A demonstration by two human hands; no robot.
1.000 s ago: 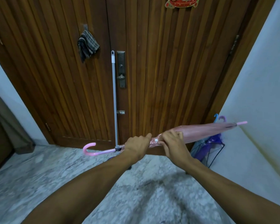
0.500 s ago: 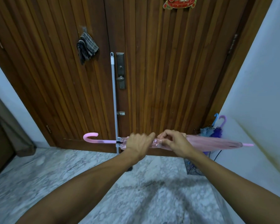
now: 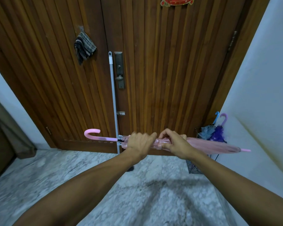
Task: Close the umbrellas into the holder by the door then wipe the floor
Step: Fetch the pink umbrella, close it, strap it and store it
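You hold a folded pink umbrella (image 3: pixel 209 145) level across the doorway, both hands closed on its canopy near the handle end. Your left hand (image 3: pixel 140 144) is wrapped round the bunched folds just right of the black collar where the shaft meets the canopy; your right hand (image 3: pixel 174 145) sits touching it on the right, thumb and fingers (image 3: pixel 163 133) pinched on the clear plastic as if working a strap or smoothing the pleats. Which of the two, the view does not settle.

The step in hand looks like securing this umbrella shut, the last of the closing work before it goes away. The hooked handle (image 3: pixel 91 134) points left, the tip (image 3: pixel 246 150) right, toward the wall.

The holder (image 3: pixel 195 167), a dark wire rack, stands on the floor in the far right corner by the door (image 3: pixel 170 70), just below and behind the tip. It already carries a blue umbrella (image 3: pixel 207 130) and a purple umbrella (image 3: pixel 218 133), hooks up.

Next, you would likely need to swing the pink one upright, tip down, and lower it into the rack beside those two without snagging their folds.

The wiping is not begun: a mop (image 3: pixel 113 101) leans on the door behind your left hand, and the marble floor (image 3: pixel 72 173) lies untouched in front of you.
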